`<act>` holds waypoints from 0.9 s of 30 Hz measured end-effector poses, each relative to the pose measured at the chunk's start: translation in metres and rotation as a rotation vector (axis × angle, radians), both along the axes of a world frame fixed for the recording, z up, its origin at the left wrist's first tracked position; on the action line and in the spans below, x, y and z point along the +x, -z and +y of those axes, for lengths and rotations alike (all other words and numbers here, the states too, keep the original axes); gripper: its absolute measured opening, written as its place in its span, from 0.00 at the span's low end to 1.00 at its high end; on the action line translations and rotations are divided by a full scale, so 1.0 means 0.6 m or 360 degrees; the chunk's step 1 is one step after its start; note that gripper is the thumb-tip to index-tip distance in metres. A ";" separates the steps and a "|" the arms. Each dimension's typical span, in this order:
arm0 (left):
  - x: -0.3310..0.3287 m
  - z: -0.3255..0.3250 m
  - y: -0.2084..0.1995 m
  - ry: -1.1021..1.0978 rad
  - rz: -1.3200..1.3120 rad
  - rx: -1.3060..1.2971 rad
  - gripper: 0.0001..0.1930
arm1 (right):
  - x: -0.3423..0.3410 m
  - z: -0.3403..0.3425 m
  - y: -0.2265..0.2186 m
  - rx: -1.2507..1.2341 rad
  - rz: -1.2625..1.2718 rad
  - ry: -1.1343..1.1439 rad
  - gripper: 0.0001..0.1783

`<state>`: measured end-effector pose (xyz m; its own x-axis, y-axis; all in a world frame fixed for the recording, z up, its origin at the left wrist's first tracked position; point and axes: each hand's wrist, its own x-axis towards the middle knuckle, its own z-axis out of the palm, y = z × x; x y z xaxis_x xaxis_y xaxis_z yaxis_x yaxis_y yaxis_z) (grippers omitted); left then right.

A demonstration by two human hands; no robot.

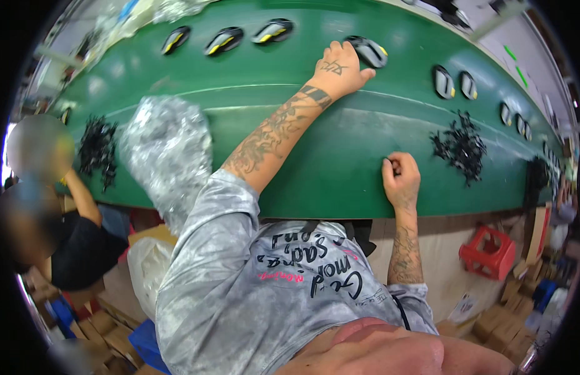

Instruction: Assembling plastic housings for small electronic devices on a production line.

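My left hand (pixel 338 70) reaches far across the green table, its fingers and thumb closed on the near end of an oval black-and-grey device (pixel 371 52) with a yellow mark, shaped like a computer mouse. Closer to the table's near edge, my right hand (pixel 402 180) is curled, and a small black piece (pixel 395 166) shows between its thumb and fingers; its kind is too small to tell. To the right of that hand lies a loose pile of small black parts (pixel 462 147). Two similar oval devices (pixel 443 82) rest beyond the pile.
Three more oval devices (pixel 224 41) line the far left. A clear plastic bag (pixel 168 147) bulges over the near edge, beside another black pile (pixel 99 150). A person (pixel 74 231) sits at the left. A red stool (pixel 488 252) and cardboard boxes (pixel 499 322) stand at the right.
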<state>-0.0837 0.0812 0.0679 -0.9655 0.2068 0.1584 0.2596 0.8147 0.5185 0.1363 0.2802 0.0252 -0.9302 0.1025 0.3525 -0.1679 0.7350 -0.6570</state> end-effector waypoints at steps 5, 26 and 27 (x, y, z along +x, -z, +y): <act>-0.065 0.135 0.040 -0.0559 -0.0173 0.0290 0.60 | -0.008 -0.003 -0.007 -0.0009 -0.0087 0.0178 0.04; 0.182 -0.047 0.048 0.0348 -0.0794 0.1376 0.48 | -0.009 0.015 -0.015 -0.0130 -0.0207 0.0187 0.05; 0.195 -0.052 0.062 0.0349 -0.0735 0.1172 0.47 | -0.014 0.017 -0.014 -0.0126 -0.0210 0.0185 0.05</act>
<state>0.0333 0.0503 0.0306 -0.9165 0.3936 -0.0708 0.0062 0.1909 0.9816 0.1276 0.2903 0.0337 -0.9480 0.2348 0.2150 0.0065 0.6896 -0.7242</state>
